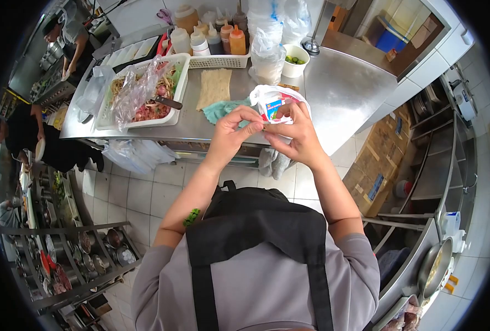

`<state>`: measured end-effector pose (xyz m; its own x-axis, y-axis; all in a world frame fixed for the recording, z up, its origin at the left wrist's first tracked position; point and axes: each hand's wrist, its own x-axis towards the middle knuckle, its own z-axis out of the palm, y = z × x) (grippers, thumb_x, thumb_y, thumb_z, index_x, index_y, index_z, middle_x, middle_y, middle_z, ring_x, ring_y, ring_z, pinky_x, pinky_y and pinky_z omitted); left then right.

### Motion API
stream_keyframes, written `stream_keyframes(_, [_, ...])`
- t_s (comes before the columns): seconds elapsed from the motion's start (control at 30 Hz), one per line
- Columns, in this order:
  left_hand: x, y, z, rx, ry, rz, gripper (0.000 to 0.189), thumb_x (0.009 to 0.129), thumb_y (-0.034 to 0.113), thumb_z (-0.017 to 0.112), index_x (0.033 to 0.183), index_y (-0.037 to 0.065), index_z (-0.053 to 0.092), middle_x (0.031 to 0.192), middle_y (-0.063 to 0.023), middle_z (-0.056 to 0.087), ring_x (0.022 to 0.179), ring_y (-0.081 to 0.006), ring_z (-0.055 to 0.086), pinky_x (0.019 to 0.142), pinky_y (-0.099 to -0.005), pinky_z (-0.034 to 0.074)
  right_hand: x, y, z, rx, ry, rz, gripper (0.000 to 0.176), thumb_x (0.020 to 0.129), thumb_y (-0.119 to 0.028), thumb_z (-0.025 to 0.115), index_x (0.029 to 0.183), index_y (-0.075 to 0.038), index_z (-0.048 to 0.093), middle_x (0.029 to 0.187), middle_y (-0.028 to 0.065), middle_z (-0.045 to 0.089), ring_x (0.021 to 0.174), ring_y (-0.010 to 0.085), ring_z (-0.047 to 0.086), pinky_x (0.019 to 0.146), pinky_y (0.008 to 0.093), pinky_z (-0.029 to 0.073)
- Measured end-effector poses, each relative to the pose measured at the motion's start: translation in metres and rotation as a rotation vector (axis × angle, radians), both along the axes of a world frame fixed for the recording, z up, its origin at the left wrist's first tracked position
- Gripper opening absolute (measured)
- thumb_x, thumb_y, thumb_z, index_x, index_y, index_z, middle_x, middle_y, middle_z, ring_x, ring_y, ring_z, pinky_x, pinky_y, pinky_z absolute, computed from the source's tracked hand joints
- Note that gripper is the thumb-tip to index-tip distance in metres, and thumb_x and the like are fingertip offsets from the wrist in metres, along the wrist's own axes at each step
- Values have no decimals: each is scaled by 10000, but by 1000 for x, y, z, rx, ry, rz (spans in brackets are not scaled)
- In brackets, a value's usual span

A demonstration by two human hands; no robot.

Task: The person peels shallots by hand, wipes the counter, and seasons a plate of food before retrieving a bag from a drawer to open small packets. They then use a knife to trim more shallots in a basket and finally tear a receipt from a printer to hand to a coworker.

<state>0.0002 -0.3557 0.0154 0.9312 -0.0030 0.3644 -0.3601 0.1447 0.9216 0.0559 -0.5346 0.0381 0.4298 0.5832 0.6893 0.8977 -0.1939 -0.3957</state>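
In front of my chest, my left hand (235, 134) and my right hand (296, 134) meet fingertip to fingertip. Both are closed in a pinch; something tiny may sit between them, too small to name. Just beyond my right hand lies a white plastic bag (263, 95) with a red and blue printed label, partly hidden by the fingers. A crumpled teal cloth (217, 112) lies behind my left hand, on the steel counter (341, 83). Behind it is a flat beige cloth (215, 88).
At left, a white tray (183, 71) holds chopped vegetables under clear plastic, with a dark-handled knife (168, 102) across it. Squeeze bottles (237, 40) and a white tub of green fruit (294, 69) stand behind. Two people (32, 132) work at left. Cardboard (380, 160) lies at right.
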Motion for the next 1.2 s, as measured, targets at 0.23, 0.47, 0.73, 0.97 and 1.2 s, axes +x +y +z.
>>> stream_keyframes(0.23, [-3, -8, 11, -197, 105, -81, 47, 816, 66, 626, 824, 20, 617, 872, -18, 568, 839, -97, 527, 783, -242, 409, -3, -2, -3, 57, 112, 61, 254, 567, -200, 781, 803, -155, 699, 894, 55, 494, 895, 240, 430, 807, 352, 348])
stream_keyframes(0.47, [-6, -10, 22, -99, 257, -61, 126, 819, 90, 624, 908, 4, 599, 911, -33, 573, 871, -103, 534, 793, -251, 423, -4, -2, -10, 58, -22, -26, 271, 546, -222, 798, 796, -177, 701, 955, 73, 477, 932, 253, 422, 828, 383, 344])
stream_keyframes(0.73, [-6, -10, 30, 44, -77, 444, 163, 881, 151, 505, 964, 78, 626, 1125, -102, 543, 1105, -229, 463, 979, -395, 321, -4, -6, -9, 85, -150, -112, 239, 573, -247, 767, 798, -210, 693, 1005, 82, 488, 946, 281, 399, 836, 390, 350])
stream_keyframes(0.97, [-7, -14, 30, 553, -310, 512, 384, 906, 376, 445, 880, 72, 678, 1073, -96, 589, 1097, -291, 472, 981, -416, 287, -5, -13, -7, 105, -29, -38, 288, 567, -263, 760, 839, -193, 699, 1000, 80, 454, 953, 264, 400, 852, 410, 321])
stream_keyframes(1.2, [-9, 6, 31, 39, 558, -94, 356, 861, 341, 581, 837, -6, 655, 752, -41, 626, 701, -86, 576, 671, -215, 457, -6, -12, -13, 11, -276, -79, 238, 610, -310, 731, 833, -243, 682, 1057, 43, 499, 998, 263, 413, 886, 425, 328])
